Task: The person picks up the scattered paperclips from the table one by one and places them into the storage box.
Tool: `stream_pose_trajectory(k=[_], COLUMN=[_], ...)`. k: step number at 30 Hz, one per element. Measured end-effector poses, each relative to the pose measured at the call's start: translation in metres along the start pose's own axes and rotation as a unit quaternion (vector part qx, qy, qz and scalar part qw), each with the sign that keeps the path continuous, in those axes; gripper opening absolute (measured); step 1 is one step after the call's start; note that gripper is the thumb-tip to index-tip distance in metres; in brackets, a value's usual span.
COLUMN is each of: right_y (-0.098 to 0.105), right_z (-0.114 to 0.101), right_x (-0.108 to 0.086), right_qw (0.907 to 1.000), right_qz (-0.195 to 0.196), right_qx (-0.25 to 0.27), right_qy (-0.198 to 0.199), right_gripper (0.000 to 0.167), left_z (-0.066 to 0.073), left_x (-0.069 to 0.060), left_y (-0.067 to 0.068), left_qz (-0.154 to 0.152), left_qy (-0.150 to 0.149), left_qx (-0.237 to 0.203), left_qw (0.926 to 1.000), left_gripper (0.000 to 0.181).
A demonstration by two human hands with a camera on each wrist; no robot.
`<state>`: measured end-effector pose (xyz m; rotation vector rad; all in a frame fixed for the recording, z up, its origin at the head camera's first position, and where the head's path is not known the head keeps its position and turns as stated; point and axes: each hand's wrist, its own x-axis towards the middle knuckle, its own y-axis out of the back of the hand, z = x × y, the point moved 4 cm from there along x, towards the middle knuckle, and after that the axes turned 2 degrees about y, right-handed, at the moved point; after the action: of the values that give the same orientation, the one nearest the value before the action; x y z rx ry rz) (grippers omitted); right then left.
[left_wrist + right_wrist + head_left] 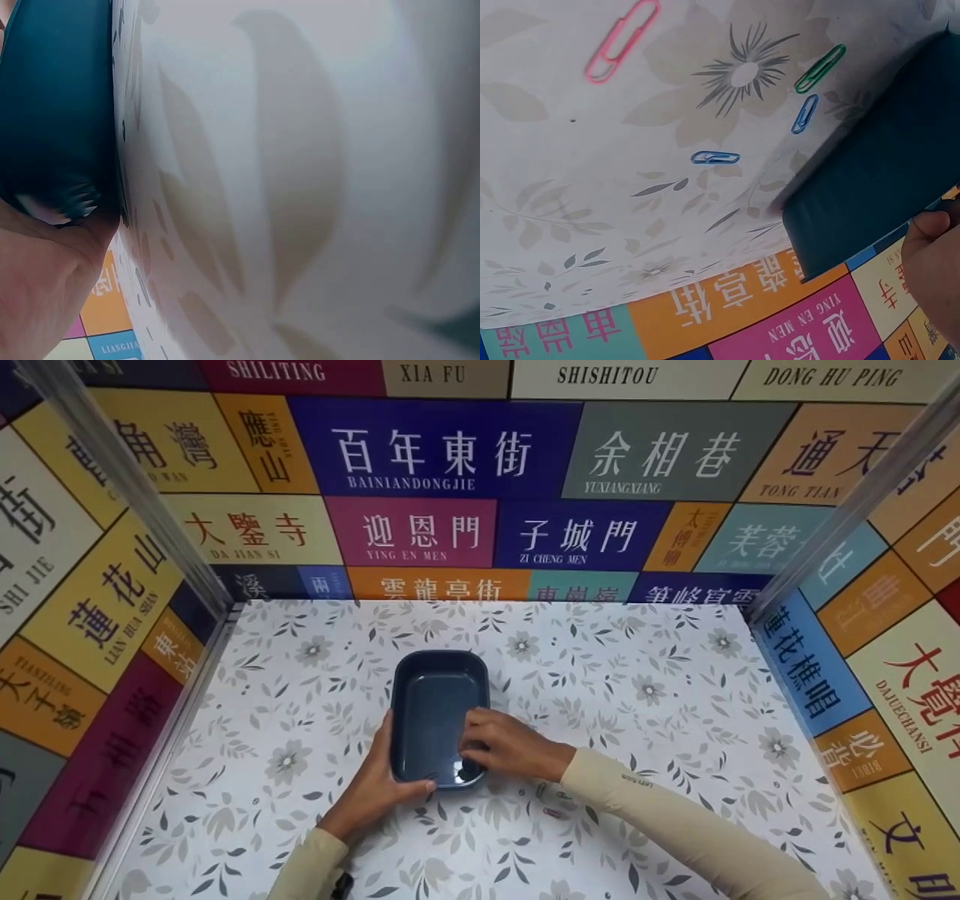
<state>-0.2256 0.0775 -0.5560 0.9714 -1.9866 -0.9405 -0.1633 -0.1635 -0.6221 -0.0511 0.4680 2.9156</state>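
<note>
A deep blue rectangular dish with rounded corners stands on the patterned table. My left hand grips its near left corner, with the thumb along the near wall and the fingers along the left side. Over the right rim, my right hand has its fingers curled, close above the near right part of the dish. A small dark thing shows at those fingertips; its kind is unclear. In the right wrist view, the dish is seen from outside, and the right hand is partly cut off.
Several paper clips lie on the table right of the dish: a pink paper clip, a green paper clip and blue paper clips. Walls of coloured name panels enclose the floral white table at the back and sides.
</note>
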Motion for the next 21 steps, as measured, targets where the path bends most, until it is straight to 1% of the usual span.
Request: stream_pose_trajectory(k=[3,8,11,17,21], right_y=[-0.001,-0.006,-0.009,-0.013,-0.017], right_z=[0.0,0.002,0.002,0.001,0.0], right_x=[0.003,0.008,0.011,0.016,0.019], right_qw=[0.9999,0.9997,0.9996,0.9994,0.9988], right_qz=[-0.004,-0.007,-0.01,-0.008,-0.027], right_qx=[-0.01,-0.023,-0.024,-0.026,-0.04], right_qy=[-0.002,0.005,0.01,0.02,0.013], right_gripper=[0.007,0.006,0.006,0.001,0.004], left_z=[0.0,0.0,0.0,0.001,0.001], left_x=[0.0,0.001,0.001,0.001,0.0], left_y=[0.0,0.001,0.001,0.0,0.0], left_qz=[0.001,0.003,0.001,-0.006,-0.006], left_qy=[-0.004,-0.01,-0.014,-0.004,-0.005], left_qx=[0.002,0.004,-0.002,-0.012,-0.007], left_qw=[1.0,0.9999,0.9999,0.9999,0.9999], left_gripper=[0.145,0.146,0.145,0.143,0.143])
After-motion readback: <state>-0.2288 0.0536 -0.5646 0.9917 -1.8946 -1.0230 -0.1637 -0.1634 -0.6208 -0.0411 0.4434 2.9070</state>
